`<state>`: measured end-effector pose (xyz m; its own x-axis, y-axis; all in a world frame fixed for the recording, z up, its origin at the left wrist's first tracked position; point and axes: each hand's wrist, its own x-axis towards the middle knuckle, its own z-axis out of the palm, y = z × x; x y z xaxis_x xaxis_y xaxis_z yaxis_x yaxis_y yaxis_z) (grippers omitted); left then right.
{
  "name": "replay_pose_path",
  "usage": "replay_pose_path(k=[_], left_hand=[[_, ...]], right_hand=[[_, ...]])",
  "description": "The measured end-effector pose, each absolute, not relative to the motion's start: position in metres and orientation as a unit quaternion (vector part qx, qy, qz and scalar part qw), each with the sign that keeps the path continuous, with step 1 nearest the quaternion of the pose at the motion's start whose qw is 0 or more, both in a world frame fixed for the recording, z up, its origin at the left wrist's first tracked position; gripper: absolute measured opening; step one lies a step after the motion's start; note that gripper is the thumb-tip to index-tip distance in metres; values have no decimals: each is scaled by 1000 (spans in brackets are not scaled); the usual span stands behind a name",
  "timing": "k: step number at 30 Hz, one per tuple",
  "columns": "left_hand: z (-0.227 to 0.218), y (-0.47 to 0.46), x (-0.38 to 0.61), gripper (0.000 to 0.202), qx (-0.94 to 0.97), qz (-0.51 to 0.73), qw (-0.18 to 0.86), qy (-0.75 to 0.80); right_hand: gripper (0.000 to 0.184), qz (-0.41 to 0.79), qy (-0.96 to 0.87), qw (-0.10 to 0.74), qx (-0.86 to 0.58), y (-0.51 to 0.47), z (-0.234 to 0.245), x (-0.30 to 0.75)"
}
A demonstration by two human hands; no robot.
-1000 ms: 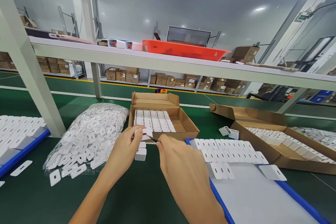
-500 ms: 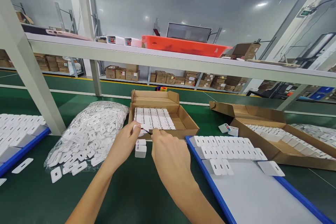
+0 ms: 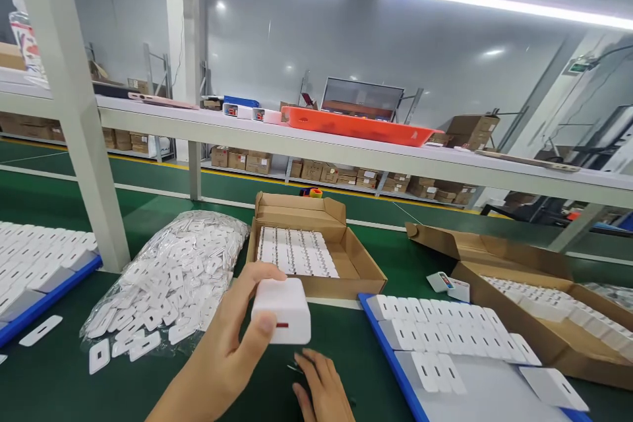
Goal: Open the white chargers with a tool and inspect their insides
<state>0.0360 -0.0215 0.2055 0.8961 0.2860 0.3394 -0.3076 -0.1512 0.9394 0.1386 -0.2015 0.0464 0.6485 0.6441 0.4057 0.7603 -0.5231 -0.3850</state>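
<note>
My left hand (image 3: 230, 349) grips a white charger block (image 3: 283, 308) with a red port, raised close to the camera above the green belt. Low in the view, my right hand (image 3: 321, 386) sits under the block; its fingers are curled and something thin and dark shows at their tips. Behind the block stands an open cardboard box (image 3: 363, 269) with rows of white chargers (image 3: 297, 254). A clear bag of white plastic pieces (image 3: 173, 273) lies to the left. On the right, a blue-edged tray (image 3: 390, 359) carries rows of white pieces (image 3: 445, 323).
A second blue tray of white parts (image 3: 34, 260) sits at the far left, by a grey post (image 3: 82, 125). A long cardboard box (image 3: 544, 297) lies at the right. An overhead shelf (image 3: 346, 148) holds an orange bin (image 3: 356, 125). Loose white pieces (image 3: 39, 330) lie on the belt.
My left hand has lifted the white block up toward the camera. My right hand dropped low and drew back. The view tilted upward.
</note>
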Motion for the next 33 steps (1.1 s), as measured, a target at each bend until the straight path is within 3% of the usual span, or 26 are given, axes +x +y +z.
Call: replay_pose_path(k=[4,6,11,18,22,33], left_hand=[[202,-25,26,39,731,206,649,-47],[199,-23,24,39,751,177,632,-68],[194,-17,24,36,804,157,558,-135],[207,-21,25,44,818,107,552,-124],[211,-18,18,40,819,77,554,-127],[203,-17,9,30,831,182,491,-188]], right_hand=[[51,-30,-417,564,-713,-191,140,109],[58,-48,-415,604,-679,-187,182,96],[35,-34,-428,618,-659,-181,205,84],[24,-138,-396,590,-690,-183,190,77],[24,-166,-406,583,-684,-182,195,69],[27,-164,-433,584,-667,-182,198,63]])
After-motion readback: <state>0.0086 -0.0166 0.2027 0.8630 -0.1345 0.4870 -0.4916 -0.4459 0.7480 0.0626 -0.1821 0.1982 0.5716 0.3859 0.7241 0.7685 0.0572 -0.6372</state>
